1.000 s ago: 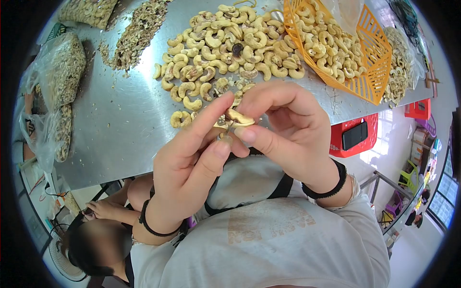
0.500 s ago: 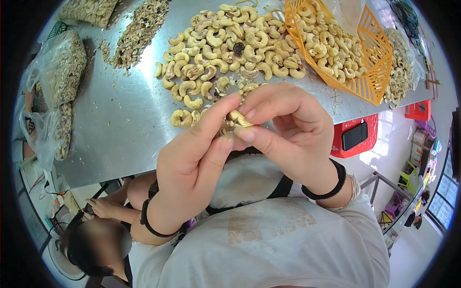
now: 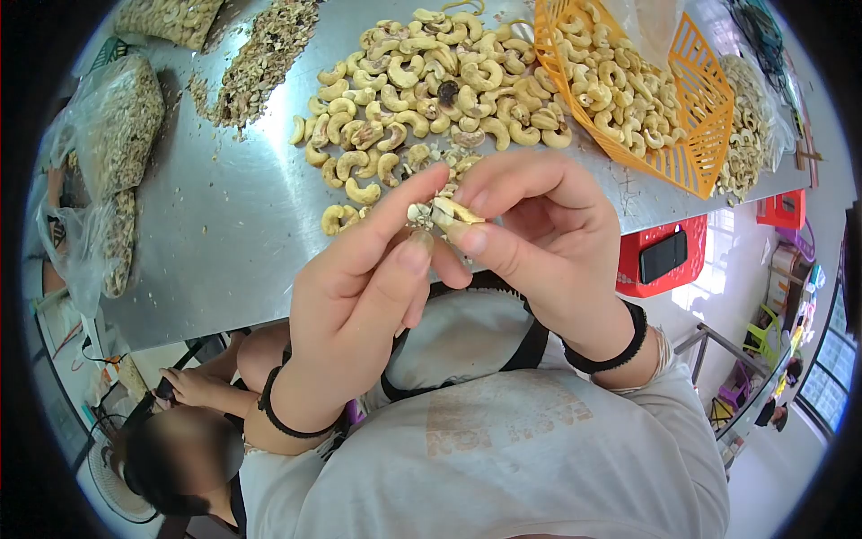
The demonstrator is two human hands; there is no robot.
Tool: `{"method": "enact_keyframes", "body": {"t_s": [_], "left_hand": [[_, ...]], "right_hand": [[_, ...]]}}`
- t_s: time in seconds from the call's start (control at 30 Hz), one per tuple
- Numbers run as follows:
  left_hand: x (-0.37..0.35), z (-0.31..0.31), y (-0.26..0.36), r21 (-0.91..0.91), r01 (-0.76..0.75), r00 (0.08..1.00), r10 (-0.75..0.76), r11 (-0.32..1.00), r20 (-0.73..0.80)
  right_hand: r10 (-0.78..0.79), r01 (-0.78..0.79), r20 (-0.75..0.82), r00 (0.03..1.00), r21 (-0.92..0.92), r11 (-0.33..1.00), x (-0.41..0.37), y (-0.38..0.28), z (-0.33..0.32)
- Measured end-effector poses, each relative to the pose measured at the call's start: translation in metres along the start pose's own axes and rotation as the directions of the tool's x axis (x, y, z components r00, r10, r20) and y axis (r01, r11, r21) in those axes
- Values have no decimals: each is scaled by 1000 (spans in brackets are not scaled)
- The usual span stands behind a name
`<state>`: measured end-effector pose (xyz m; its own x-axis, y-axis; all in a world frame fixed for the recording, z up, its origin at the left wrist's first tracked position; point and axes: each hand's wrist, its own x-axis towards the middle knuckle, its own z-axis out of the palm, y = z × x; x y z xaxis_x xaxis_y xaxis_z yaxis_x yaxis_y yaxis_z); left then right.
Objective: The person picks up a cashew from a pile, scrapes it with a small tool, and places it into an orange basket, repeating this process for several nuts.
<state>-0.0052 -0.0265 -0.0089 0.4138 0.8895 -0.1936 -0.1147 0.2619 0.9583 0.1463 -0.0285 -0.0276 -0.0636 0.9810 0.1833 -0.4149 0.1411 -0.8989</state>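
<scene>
Just beyond my chest, both hands meet fingertip to fingertip over the near edge of the metal table. Between the thumb and forefinger of my right hand (image 3: 543, 229) is a cashew nut (image 3: 456, 212), its pale inner face showing. My left hand (image 3: 364, 274) pinches a small, crumbly pale cashew piece (image 3: 418, 214) right beside it; whether the two pieces still join is hard to see. Behind my fingers spreads a loose pile of cashews (image 3: 404, 81), with one dark nut (image 3: 447, 92) among them and pale crumbs (image 3: 440, 153) at its near side.
An orange plastic basket (image 3: 703, 108) of cashews stands at the table's right, beside a bag of nuts (image 3: 745, 126). Skin scraps (image 3: 260, 67) and filled plastic bags (image 3: 126, 135) lie left. A phone (image 3: 663, 257) rests on a red stool (image 3: 633, 277). Another person (image 3: 202, 388) sits lower left.
The cashew between my fingertips has broken open, and pale inner pieces and crumbs now show. My fingertips have moved slightly apart, the left hand's lower fingers spreading underneath.
</scene>
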Motion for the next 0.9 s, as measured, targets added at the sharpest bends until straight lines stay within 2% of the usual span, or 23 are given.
{"method": "enact_keyframes", "body": {"t_s": [0.17, 0.23, 0.33, 0.5, 0.57, 0.63, 0.77, 0.8, 0.87, 0.9], "left_hand": [[-1, 0, -1, 2, -11, 999, 11, 1000, 45], [-2, 0, 1, 13, 1, 999, -1, 1000, 45], [-2, 2, 0, 35, -4, 999, 3, 999, 38], [-2, 2, 2, 95, -14, 999, 10, 995, 41], [-1, 5, 2, 244, -73, 997, 81, 967, -22], [-1, 5, 1, 295, -86, 994, 102, 952, -41], [-1, 4, 0, 378, -110, 987, 145, 919, -66], [-1, 3, 1, 377, -110, 987, 145, 919, -66], [-1, 0, 2, 198, -3, 999, 13, 980, -48], [0, 1, 1, 198, -3, 999, 13, 980, -47]], "right_hand": [[22, -23, 23, 999, 41, 999, 1, 2, 0], [119, -115, 0, 993, 253, 960, 1, 1, 2], [155, -148, 5, 988, 326, 934, 1, 1, 3], [202, -186, -21, 979, 305, 934, -2, 3, 1], [203, -185, -32, 979, 293, 938, -2, 3, 2], [240, -203, -106, 965, 279, 939, -3, 3, 6], [260, -228, -64, 964, 309, 923, -3, 3, 4], [277, -246, -54, 959, 323, 914, -3, 3, 3], [294, -262, -45, 955, 336, 905, -3, 4, 3], [303, -272, -21, 953, 386, 881, -2, 5, 2]]}}
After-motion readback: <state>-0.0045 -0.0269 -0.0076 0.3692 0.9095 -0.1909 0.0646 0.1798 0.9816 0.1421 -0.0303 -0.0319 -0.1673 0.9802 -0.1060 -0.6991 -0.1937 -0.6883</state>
